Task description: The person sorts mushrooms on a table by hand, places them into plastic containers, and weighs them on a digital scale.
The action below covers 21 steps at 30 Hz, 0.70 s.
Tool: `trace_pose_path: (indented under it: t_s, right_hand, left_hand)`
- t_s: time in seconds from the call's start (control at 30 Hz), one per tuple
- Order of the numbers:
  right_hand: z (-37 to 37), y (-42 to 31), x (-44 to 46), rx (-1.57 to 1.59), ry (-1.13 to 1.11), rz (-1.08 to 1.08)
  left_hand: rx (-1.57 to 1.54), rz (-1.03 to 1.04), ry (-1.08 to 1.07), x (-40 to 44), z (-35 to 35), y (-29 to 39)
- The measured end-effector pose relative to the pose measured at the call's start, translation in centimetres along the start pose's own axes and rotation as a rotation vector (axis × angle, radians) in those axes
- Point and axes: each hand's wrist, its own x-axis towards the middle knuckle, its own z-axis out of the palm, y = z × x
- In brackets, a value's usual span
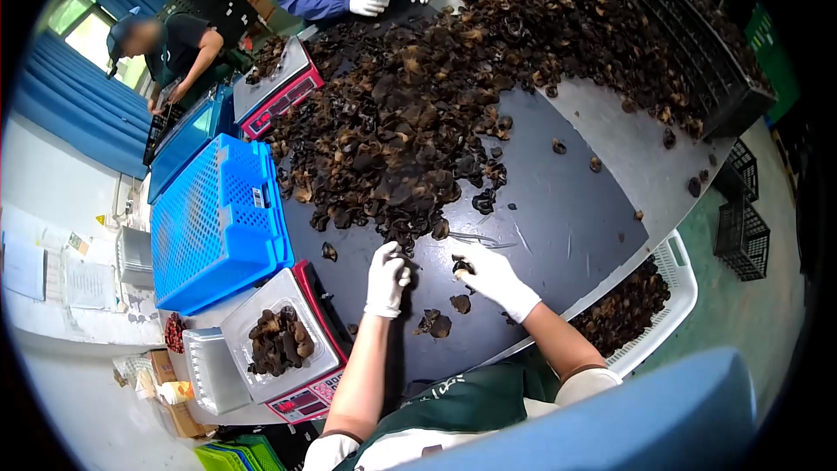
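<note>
A large heap of dark wood ear mushrooms (384,139) spreads over the grey table. My left hand (386,281), in a white glove, is at the near edge of this heap with its fingers curled in; whatever they hold is hidden. To its right, my gloved right hand (495,279) pinches a small dark wood ear piece (462,268) between thumb and fingers, just above the tabletop. Between my hands and towards me lie a few loose pieces, among them one wood ear piece (460,303) and a small clump (433,324).
At left, a scale (305,401) bears a clear tray of wood ear (279,340); behind it stands a blue crate (218,222). A white basket (684,288) sits low at right. A black crate (697,44) lies tipped at back right. Two other people work across the table and at far left.
</note>
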Motion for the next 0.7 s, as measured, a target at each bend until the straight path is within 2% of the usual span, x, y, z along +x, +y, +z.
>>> trace_pose_path:
  t_s: [0.07, 0.13, 0.17, 0.2, 0.27, 0.3, 0.33, 0.4, 0.43, 0.53, 0.57, 0.6, 0.67, 0.7]
  right_hand:
    - [0.1, -1.4, -0.5, -0.288, -0.134, -0.031]
    - [0.5, -0.7, -0.3, -0.246, -0.115, -0.044]
    - [0.6, -0.2, -0.2, -0.206, -0.091, -0.050]
    - [0.6, 0.2, -0.1, -0.206, -0.093, -0.055]
    - [-0.1, 0.4, 0.3, 0.188, -0.051, 0.191]
    - [-0.8, -0.1, 0.1, 0.273, 0.003, 0.282]
    - [-1.5, -0.7, -0.2, 0.270, -0.002, 0.280]
    - [-3.5, -2.8, -0.7, 0.246, -0.085, 0.147]
    - [-4.5, -4.0, -1.1, 0.153, -0.182, 0.092]
    - [-3.1, -3.7, -2.9, -0.129, -0.368, -0.054]
    - [-2.7, -4.0, -3.3, -0.198, -0.392, -0.062]
    - [-2.2, -3.5, -3.5, -0.197, -0.393, -0.062]
    - [-1.0, -2.1, -3.7, -0.145, -0.242, -0.063]
    - [-1.3, -2.2, -3.6, -0.122, -0.169, 0.001]
  left_hand:
    - [-0.514, -0.062, -0.035, -0.3, -1.4, 1.2]
    - [-0.640, -0.158, 0.144, -0.6, -1.6, 2.8]
    - [-0.595, -0.130, 0.091, -0.5, -1.6, 3.5]
    - [-0.451, -0.126, 0.146, -0.6, -0.7, 4.3]
    - [0.115, 0.061, 0.054, 0.0, -0.8, 3.5]
    - [0.496, 0.104, 0.120, -0.1, 0.2, 3.5]
    - [0.725, 0.333, 0.055, 0.9, -0.2, 2.1]
    - [1.022, 0.515, 0.042, 0.5, 1.4, 1.4]
    - [1.047, 0.403, -0.001, -0.1, 2.1, 1.4]
    - [0.989, 0.451, -0.073, -1.3, 2.5, -0.2]
    - [0.924, 0.406, -0.078, -1.9, 2.3, -0.7]
    - [0.861, 0.362, -0.080, -2.6, 2.0, -1.1]
    - [0.867, 0.372, -0.093, -4.2, 1.1, -1.8]
    - [0.950, 0.323, -0.109, -5.9, 1.7, -0.7]
